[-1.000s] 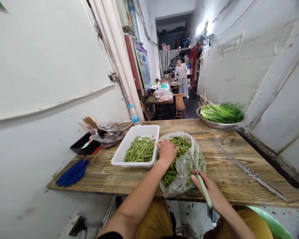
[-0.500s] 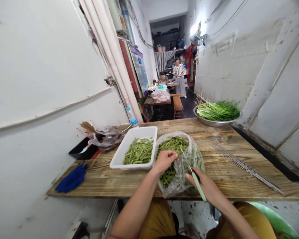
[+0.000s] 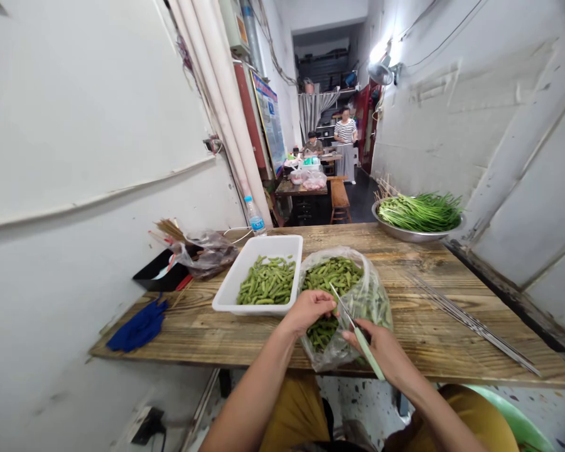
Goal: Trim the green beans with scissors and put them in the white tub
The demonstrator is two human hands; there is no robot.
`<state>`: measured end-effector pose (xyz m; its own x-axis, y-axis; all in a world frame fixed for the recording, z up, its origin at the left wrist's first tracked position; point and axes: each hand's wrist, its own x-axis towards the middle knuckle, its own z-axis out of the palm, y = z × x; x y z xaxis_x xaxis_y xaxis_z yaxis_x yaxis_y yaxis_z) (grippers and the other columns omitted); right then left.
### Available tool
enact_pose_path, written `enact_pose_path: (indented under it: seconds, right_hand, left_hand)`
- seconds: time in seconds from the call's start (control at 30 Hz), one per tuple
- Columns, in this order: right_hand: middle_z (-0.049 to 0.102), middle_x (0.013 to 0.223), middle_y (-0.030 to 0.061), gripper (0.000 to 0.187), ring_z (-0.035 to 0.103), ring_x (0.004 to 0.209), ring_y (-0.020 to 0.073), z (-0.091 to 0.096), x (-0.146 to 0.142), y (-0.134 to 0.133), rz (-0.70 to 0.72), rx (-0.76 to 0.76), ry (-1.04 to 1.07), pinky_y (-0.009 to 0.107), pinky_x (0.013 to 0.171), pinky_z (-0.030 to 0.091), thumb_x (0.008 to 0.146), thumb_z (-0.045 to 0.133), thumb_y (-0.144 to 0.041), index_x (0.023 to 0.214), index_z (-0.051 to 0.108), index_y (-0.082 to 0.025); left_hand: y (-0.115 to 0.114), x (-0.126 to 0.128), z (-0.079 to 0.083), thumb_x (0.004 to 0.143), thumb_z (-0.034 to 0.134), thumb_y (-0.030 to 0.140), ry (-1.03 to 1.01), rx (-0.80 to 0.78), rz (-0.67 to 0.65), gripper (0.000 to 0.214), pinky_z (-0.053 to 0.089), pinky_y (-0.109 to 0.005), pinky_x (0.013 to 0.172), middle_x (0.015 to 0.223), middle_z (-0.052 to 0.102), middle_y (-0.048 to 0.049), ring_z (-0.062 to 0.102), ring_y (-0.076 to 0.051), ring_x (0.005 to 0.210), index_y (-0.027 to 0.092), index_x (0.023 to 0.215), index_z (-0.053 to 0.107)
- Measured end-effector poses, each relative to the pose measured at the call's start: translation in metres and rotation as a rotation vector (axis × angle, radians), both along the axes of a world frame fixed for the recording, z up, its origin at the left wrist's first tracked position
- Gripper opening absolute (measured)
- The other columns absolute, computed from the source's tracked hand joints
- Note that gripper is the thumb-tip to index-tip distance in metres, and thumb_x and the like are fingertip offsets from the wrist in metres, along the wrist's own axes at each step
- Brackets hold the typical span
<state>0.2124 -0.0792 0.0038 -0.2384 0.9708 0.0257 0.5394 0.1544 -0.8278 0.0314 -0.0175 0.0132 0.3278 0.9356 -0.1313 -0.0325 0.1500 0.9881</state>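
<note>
A clear plastic bag (image 3: 367,301) full of green edamame pods (image 3: 334,273) lies on the wooden table (image 3: 433,326) in front of me. My left hand (image 3: 307,309) is closed over the bag's near side, pinching a pod or several pods. My right hand (image 3: 381,348) grips the light green handle of a small knife (image 3: 355,333), whose blade points up toward the left hand's fingertips. Left of the bag sits a white plastic tub (image 3: 245,276) holding more green pods.
A steel bowl (image 3: 407,233) of long green stalks stands at the far right. Thin metal skewers (image 3: 471,323) lie on the right side. A blue cloth (image 3: 139,326), a black tray with a bag (image 3: 202,254) and a water bottle (image 3: 254,216) sit left. Two people are far down the corridor.
My left hand has pulled back from the middle of the bag toward its near edge. The right hand and knife have moved left and closer to the left hand.
</note>
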Motion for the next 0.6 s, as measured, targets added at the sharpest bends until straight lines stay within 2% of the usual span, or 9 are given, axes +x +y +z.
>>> enact_pose_path:
  seconds: [0.13, 0.23, 0.4, 0.6]
  right_hand:
    - [0.059, 0.065, -0.001, 0.037, 0.055, 0.062, 0.0157, 0.005, -0.004, -0.004, -0.003, -0.053, 0.1, 0.024, 0.058, 0.042, 0.083, 0.044, -0.053, 0.092, 0.059, -0.02]
    - [0.062, 0.071, 0.0003, 0.037, 0.058, 0.068, 0.0167, 0.008, -0.007, -0.007, 0.022, -0.065, 0.113, 0.026, 0.063, 0.044, 0.085, 0.043, -0.052, 0.094, 0.057, -0.02]
    - [0.066, 0.087, 0.0054, 0.036, 0.06, 0.081, 0.0203, 0.01, -0.012, -0.007, 0.054, -0.02, 0.081, 0.029, 0.075, 0.045, 0.084, 0.045, -0.049, 0.099, 0.056, -0.018]
    - [0.063, 0.077, 0.0023, 0.028, 0.056, 0.069, 0.0165, 0.012, -0.014, -0.006, 0.071, 0.024, 0.074, 0.026, 0.065, 0.043, 0.084, 0.048, -0.042, 0.094, 0.057, -0.017]
  left_hand:
    - [0.001, -0.001, 0.001, 0.062, 0.073, 0.03, -0.278, -0.11, 0.199, 0.026, 0.036, -0.018, 0.053, 0.07, 0.065, -0.003, 0.053, -0.007, 0.057, 0.011, 0.074, 0.059]
    - [-0.001, 0.003, 0.004, 0.057, 0.077, 0.025, -0.439, -0.148, 0.329, 0.03, 0.037, -0.016, 0.051, 0.061, 0.059, 0.0021, 0.052, -0.005, 0.054, 0.012, 0.076, 0.059]
    - [-0.012, 0.012, 0.009, 0.06, 0.074, 0.022, -0.483, -0.162, 0.307, 0.025, 0.043, -0.017, 0.052, 0.064, 0.062, -0.002, 0.057, -0.008, 0.056, 0.011, 0.075, 0.058]
    - [-0.021, 0.018, 0.009, 0.061, 0.07, 0.02, -0.448, -0.21, 0.304, 0.02, 0.046, -0.019, 0.052, 0.064, 0.064, -0.0042, 0.059, -0.009, 0.054, 0.012, 0.072, 0.055]
